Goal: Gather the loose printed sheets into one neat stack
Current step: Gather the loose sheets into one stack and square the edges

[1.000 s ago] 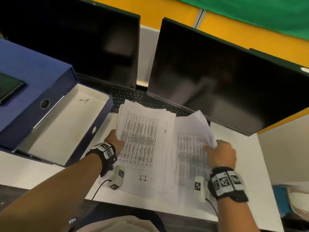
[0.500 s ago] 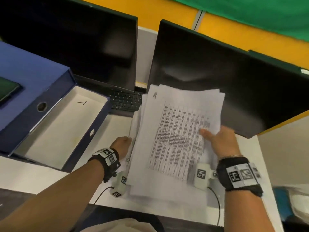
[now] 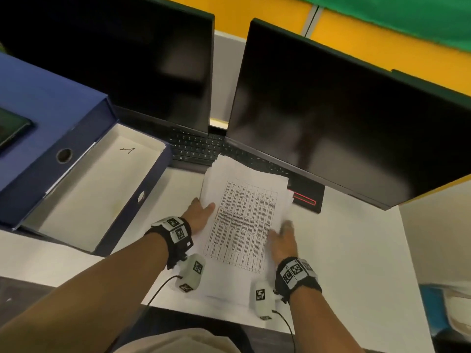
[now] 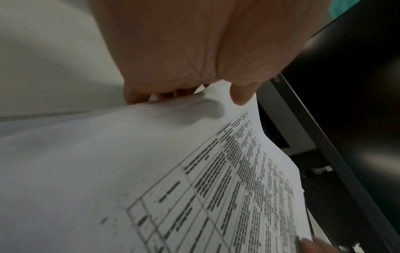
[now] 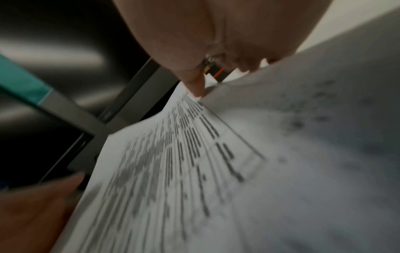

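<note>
The printed sheets (image 3: 244, 217) form one rough pile on the white desk (image 3: 356, 250), table print up, far corners fanned and overlapping the keyboard (image 3: 196, 149). My left hand (image 3: 204, 210) holds the pile's left edge. In the left wrist view the left hand (image 4: 194, 95) has its thumb on top of the sheets (image 4: 151, 171) and its fingers at the edge below. My right hand (image 3: 281, 231) holds the right edge. In the blurred right wrist view the right hand (image 5: 220, 77) pinches the sheets (image 5: 216, 171), thumb on top, fingers behind the edge.
An open blue box file (image 3: 89, 189) lies at the left, with a phone (image 3: 10, 128) on its lid. Two dark monitors (image 3: 127, 59) (image 3: 344, 118) stand behind the keyboard. A black device with a red outline (image 3: 305, 197) sits just right of the pile's far corner.
Two spread piles lay side by side; my right hand lifted its pile over onto the left one. The joined pile has come down on the desk, one hand at each side.
</note>
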{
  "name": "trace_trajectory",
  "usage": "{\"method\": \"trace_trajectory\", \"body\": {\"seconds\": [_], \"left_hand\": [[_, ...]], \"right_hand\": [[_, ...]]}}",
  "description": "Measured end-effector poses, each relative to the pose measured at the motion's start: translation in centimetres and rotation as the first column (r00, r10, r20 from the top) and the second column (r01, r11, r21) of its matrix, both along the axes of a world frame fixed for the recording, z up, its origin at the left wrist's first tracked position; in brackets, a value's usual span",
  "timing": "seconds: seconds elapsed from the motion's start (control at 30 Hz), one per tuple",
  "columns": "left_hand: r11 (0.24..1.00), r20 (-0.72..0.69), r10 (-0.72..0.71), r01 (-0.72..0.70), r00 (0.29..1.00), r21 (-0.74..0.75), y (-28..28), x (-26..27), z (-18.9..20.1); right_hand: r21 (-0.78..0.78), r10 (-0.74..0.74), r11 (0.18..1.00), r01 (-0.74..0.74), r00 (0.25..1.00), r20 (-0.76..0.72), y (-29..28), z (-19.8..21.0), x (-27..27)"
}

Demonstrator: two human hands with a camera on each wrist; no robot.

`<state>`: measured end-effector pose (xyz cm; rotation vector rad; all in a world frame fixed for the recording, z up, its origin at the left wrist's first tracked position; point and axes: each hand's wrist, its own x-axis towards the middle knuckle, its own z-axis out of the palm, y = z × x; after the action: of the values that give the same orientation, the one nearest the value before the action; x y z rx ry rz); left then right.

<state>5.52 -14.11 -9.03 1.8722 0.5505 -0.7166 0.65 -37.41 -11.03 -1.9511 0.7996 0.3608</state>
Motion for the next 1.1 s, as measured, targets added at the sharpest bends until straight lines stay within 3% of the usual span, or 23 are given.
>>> {"method": "trace_trajectory", "body": {"seconds": [0.07,0.23,0.37,0.47,0.57,0.63,0.7,0.8,0.87,0.97,1.1], "left_hand": [[0.999,0.027,0.033,-0.034,0.999,0.041,-0.7,0.5,0.2],[0.993,0.157,-0.016,-0.002,0.987,0.115,-0.9,0.3,0.2],[1.0,0.32,0.02,-0.024,0.947,0.008,0.4,-0.6,2.0],[0.989,0.393,0.046,0.014,0.918,-0.149,1.5,-0.8,4.6],[0.959,0.444,0.09,0.043,0.891,-0.281,1.8,-0.6,7.5],[0.96,0.536,0.135,0.025,0.833,-0.279,1.2,-0.2,9.7],[0.951,0.643,0.223,-0.02,0.733,-0.307,0.6,-0.1,12.1],[0.92,0.721,0.315,-0.011,0.617,-0.393,0.2,-0.6,13.7],[0.907,0.721,0.284,0.067,0.632,-0.416,0.3,-1.1,13.3],[0.895,0.655,0.214,0.123,0.725,-0.428,0.2,-1.2,12.4],[0.899,0.665,0.178,0.155,0.725,-0.409,-0.3,0.4,12.6]], "right_hand": [[0.055,0.102,0.993,-0.104,0.994,0.031,0.3,-0.3,-0.3],[0.117,-0.006,0.993,-0.005,0.995,0.096,0.1,-0.6,-0.5],[0.063,-0.073,0.996,0.065,0.989,0.13,-1.1,0.3,0.0],[0.177,-0.167,0.975,0.131,0.964,0.208,-2.4,3.6,0.9],[0.304,-0.172,0.95,0.066,0.926,0.336,-2.3,8.4,1.4],[0.317,-0.19,0.947,0.041,0.87,0.455,-2.1,12.0,1.5],[0.332,-0.211,0.943,0.01,0.789,0.577,-1.9,15.1,1.2],[0.301,-0.17,0.95,-0.081,0.674,0.719,-1.2,17.5,0.2],[0.254,-0.125,0.961,-0.106,0.654,0.746,-0.9,17.5,-0.3],[0.255,-0.162,0.966,-0.046,0.66,0.734,-0.7,17.0,-0.6],[0.264,-0.237,0.963,0.044,0.599,0.764,0.0,17.2,0.3]]}}
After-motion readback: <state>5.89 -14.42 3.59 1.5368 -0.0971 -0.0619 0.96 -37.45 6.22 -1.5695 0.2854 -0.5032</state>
